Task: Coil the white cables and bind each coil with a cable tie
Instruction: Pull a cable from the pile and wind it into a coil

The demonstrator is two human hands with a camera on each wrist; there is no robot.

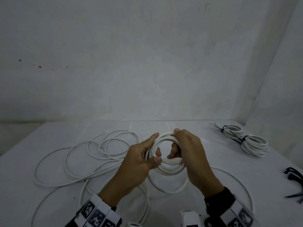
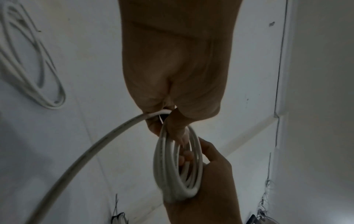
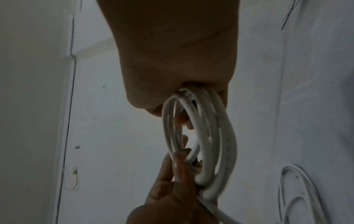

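A half-wound white cable coil [image 1: 168, 170] is held up above the table's middle between both hands. My left hand [image 1: 156, 154] grips its left side, thumb over the strands and fingers through the hole. My right hand [image 1: 176, 145] curls round the right side and top. The left wrist view shows the coil [image 2: 172, 174] edge-on, with a free tail [image 2: 95, 148] leaving my left hand [image 2: 168, 121]. From the right wrist, the coil [image 3: 210, 144] hangs from my right hand [image 3: 182, 98]. The uncoiled rest of the cable [image 1: 167, 190] loops on the table below.
Loose white cables [image 1: 98, 153] sprawl over the left half of the white table [image 1: 213, 153]. Two coils bound with black ties [image 1: 232, 131] [image 1: 254, 145] lie at the back right. Spare black cable ties [image 1: 295, 177] lie at the right edge. A wall stands close behind.
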